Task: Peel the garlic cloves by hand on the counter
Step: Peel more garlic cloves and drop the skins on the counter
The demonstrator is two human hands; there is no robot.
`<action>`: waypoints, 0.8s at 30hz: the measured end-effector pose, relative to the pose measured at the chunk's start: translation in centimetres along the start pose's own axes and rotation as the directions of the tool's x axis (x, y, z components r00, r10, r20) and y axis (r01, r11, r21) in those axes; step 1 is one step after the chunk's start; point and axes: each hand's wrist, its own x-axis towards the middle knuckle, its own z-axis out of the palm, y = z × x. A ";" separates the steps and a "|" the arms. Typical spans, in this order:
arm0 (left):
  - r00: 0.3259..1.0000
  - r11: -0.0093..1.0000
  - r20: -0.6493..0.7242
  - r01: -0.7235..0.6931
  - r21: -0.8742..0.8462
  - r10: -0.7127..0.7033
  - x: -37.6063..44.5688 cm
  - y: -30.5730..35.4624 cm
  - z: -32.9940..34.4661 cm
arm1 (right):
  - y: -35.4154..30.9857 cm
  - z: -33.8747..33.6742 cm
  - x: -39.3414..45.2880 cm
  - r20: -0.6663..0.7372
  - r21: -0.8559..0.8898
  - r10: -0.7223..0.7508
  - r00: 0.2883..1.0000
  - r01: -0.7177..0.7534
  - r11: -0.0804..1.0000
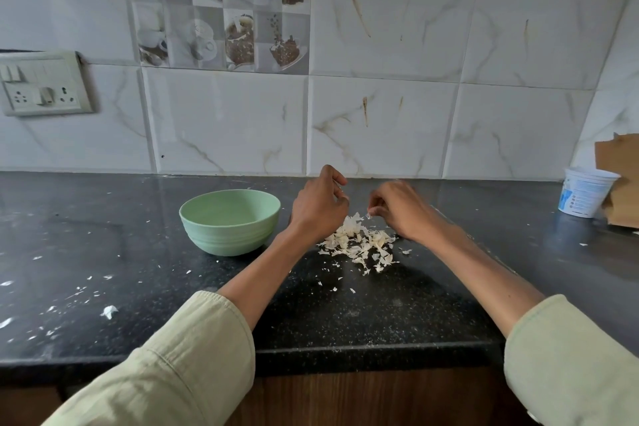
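Surface (345, 315): we see a dark speckled counter carrying the work; loose white flecks lie scattered across it, most thickly at the left.
Peel pile (359, 242): papery garlic skins heaped between and just below the 2 hands; we judge the hands work directly above it so that stripped skin drops in 1 place.
Left hand (318, 204): raised above the left edge of the pile, fingers curled inward toward the thumb; we judge it holds a clove, but the clove itself is hidden behind the knuckles, so we cannot tell what is gripped.
Right hand (401, 209): fingers bent, tips pinching a small white scrap of skin (368, 216) just above the pile; we judge this is a piece being pulled away from the clove.
Garlic clove: not plainly visible; we place it, as a judgement only, inside the left hand's curled fingers, near the right fingertips but apart from them.
Bowl (230, 221): pale green, standing upright just left of the left hand; its inside shows no contents from this angle; we judge it is set close to receive peeled cloves.
Tub (584, 192): white plastic container at the far right, well apart from the work.
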 end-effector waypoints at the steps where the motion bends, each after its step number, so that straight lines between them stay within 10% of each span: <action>1: 1.000 1.000 0.002 -0.002 0.007 0.002 0.0 0.0 0.0 | 0.0 -0.1 0.2 -0.075 -0.023 -0.020 0.997 0.018 1.000; 4: 1.000 1.000 0.008 0.003 0.022 -0.003 0.1 0.0 0.0 | -0.5 -0.7 0.2 -0.203 -0.036 -0.048 0.978 0.041 0.999; 8: 1.000 0.999 0.020 -0.011 0.032 0.011 0.1 -0.1 0.2 | -0.9 0.4 -0.7 0.144 -0.037 0.071 0.987 -0.066 0.997; 12: 0.999 1.000 0.045 -0.006 -0.005 0.007 0.1 -0.4 0.2 | -0.9 -0.3 0.0 -0.008 0.198 0.098 0.995 -0.094 0.976; 18: 0.999 0.961 0.022 -0.027 -0.275 0.035 0.1 0.2 0.0 | -1.2 -2.4 0.2 -0.029 0.774 0.201 0.979 -0.106 0.624; 24: 0.995 0.886 -0.071 -0.088 -0.455 0.062 0.0 1.0 -0.8 | -1.6 -3.4 0.2 -0.019 0.888 0.202 0.979 -0.076 0.453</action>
